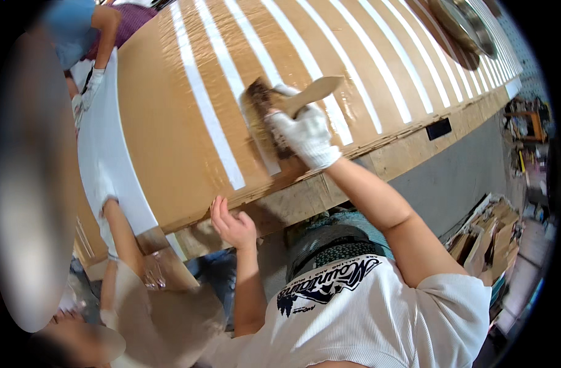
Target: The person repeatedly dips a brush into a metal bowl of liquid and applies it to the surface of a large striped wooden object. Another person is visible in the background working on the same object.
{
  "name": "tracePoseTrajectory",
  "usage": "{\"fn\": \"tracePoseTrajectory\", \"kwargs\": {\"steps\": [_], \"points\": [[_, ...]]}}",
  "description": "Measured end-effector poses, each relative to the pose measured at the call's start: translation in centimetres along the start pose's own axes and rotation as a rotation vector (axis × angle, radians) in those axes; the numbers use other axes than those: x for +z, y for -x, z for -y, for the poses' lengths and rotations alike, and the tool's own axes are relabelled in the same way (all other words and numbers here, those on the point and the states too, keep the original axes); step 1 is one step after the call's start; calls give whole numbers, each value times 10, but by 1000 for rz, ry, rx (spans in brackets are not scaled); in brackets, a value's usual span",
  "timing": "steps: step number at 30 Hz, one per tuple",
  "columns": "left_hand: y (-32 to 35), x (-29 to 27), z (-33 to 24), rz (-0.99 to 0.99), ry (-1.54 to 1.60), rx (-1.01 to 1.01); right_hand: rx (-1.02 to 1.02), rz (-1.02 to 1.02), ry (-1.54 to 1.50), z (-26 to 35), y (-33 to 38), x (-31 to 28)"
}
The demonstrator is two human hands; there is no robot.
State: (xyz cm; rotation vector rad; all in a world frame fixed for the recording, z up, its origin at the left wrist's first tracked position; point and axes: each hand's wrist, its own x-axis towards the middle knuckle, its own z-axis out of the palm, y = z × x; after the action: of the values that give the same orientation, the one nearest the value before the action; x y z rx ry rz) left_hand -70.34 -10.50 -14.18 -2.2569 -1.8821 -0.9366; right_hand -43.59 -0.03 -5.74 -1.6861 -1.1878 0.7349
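Note:
My right hand, in a white knit glove, grips a wide brush with a pale wooden handle. The brush's dark, wet-looking bristle side is down on a brown sheet striped with parallel white strips. Around the brush the surface shines as if wet. My left hand is bare and holds nothing. Its fingers are loosely extended beside the near edge of the stacked sheets.
A round metal basin stands at the far right of the sheets. A dark phone-like slab lies on the near wooden edge. Two co-workers' gloved hands are at a white sheet on the left. Cardboard scraps lie at right.

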Motion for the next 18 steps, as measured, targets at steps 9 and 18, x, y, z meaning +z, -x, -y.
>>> {"fn": "tracePoseTrajectory", "kwargs": {"steps": [9, 18], "points": [[-11, -9, -49, 56, -61, -157, 18, -448, 309, -96, -47, -231], [-32, 53, -259, -72, 269, -254, 68, -165, 230, -173, -103, -408]]}}
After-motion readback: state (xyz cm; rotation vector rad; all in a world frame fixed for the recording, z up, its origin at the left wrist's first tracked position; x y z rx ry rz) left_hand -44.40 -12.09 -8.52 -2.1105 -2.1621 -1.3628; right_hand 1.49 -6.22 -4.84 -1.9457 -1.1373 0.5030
